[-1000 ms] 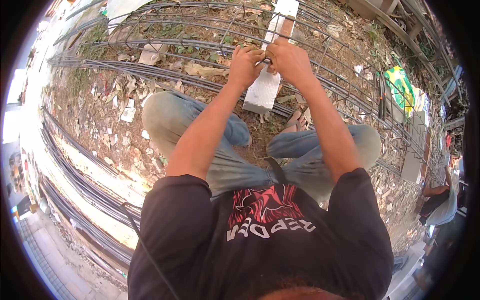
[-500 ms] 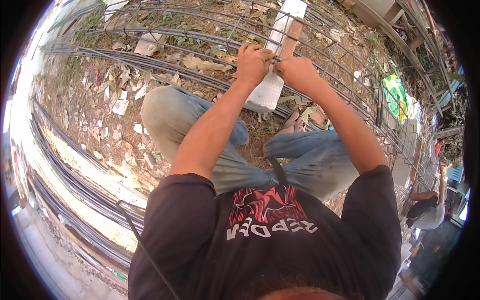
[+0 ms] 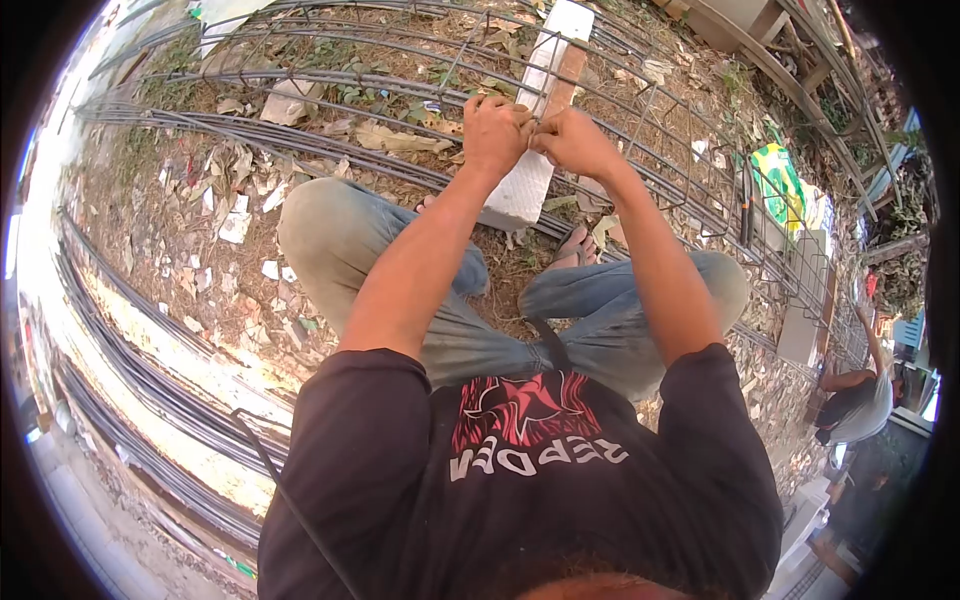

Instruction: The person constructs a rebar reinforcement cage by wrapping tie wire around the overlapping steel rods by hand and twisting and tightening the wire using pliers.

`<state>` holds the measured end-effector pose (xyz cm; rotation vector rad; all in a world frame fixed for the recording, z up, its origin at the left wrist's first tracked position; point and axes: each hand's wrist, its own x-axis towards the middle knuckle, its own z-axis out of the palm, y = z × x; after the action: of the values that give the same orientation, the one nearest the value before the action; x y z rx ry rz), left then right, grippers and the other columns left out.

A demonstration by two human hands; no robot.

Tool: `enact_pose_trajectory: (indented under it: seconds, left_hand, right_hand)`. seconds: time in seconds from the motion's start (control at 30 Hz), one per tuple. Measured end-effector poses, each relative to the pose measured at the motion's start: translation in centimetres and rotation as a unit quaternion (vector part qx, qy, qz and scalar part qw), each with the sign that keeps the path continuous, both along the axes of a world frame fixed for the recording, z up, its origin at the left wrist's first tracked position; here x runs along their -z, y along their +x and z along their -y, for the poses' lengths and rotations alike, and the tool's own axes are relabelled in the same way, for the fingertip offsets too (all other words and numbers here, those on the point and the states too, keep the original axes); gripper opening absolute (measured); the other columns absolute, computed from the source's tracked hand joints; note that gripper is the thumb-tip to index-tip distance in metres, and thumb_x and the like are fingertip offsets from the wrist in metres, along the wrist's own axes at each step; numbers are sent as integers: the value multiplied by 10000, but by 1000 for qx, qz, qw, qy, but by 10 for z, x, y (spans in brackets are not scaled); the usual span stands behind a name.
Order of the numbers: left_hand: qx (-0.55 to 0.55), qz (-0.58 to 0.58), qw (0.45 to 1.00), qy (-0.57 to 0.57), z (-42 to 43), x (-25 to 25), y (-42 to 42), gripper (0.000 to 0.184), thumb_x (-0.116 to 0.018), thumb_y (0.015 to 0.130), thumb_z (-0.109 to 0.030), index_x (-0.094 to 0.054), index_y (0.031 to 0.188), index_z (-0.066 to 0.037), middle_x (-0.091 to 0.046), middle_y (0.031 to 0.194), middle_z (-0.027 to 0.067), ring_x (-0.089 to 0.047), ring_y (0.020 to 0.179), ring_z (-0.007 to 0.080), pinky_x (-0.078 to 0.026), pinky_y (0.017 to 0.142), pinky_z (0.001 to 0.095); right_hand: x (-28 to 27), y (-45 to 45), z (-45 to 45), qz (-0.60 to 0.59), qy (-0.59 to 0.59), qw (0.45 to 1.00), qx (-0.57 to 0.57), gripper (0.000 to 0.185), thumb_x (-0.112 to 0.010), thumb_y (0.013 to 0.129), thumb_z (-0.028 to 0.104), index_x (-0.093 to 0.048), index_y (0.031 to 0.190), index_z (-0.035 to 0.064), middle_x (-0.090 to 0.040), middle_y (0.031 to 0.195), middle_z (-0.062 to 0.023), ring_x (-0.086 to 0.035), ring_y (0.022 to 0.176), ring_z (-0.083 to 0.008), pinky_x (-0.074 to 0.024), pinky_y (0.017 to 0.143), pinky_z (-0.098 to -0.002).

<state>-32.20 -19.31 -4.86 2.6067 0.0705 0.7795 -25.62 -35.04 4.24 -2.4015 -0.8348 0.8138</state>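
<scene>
Curled narrow around what I cannot tell, my left hand (image 3: 494, 136) and right hand (image 3: 578, 145) meet over a long, white, rectangular block (image 3: 522, 188) pointing away.

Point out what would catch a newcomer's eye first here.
Likely the white block among the steel bars at top centre, where the left hand and right hand meet above it. Next, perhaps, the red print on the dark shirt at bottom centre, then the green-and-yellow bag towards the right.
</scene>
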Motion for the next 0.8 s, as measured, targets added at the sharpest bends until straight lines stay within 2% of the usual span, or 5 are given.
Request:
enact_pose_trajectory:
  seconds: [0.1, 0.2, 0.33, 0.5, 0.8]
  left_hand:
    - [26, 11, 1000, 10, 2, -6, 1, 175, -745, 898, -274, -831, 994, -155, -791, 1092, -19, -679, 1076, 207, -425, 1039, 443]
    - [58, -27, 998, -14, 6, -8, 4, 227, -743, 905, -242, -814, 1087, -127, -777, 1158, 7, -656, 1166, 234, -417, 1074, 439]
    - [40, -33, 998, -31, 1, -11, -8, 298, -722, 911, -177, -770, 1192, -89, -733, 1263, 93, -603, 1267, 297, -398, 1131, 464]
    - [-139, 29, 957, -251, 33, -12, -28, 308, -665, 920, -95, -723, 1216, -30, -691, 1254, 183, -617, 1209, 378, -461, 1058, 471]
    - [-222, -52, 880, -416, 58, 29, -13, 315, -650, 922, -122, -744, 1212, -42, -755, 1126, 209, -721, 1037, 387, -541, 941, 444]
  right_hand:
    - [-13, 12, 25, -167, 81, 980, 72, 414, -659, 959, 400, -768, 1076, 18, -767, 1005, -200, -746, 899, -349, -588, 828, -444]
    - [-43, 25, 81, 124, 26, 992, 22, 478, -653, 967, 446, -753, 1147, 15, -765, 1044, -202, -729, 981, -340, -569, 885, -419]
    - [-77, 79, 213, 181, 67, 959, 209, 431, -660, 982, 382, -731, 1222, 30, -776, 1055, -179, -745, 947, -292, -557, 861, -387]
    - [43, 116, 409, 327, -212, 877, 282, 626, -756, 886, 408, -581, 1397, 91, -564, 1374, -305, -608, 1213, -468, -487, 1036, -533]
    - [46, 70, 405, 342, -169, 873, 303, 500, -601, 890, 70, -482, 1374, 39, -581, 1273, -297, -610, 1098, -506, -499, 924, -564]
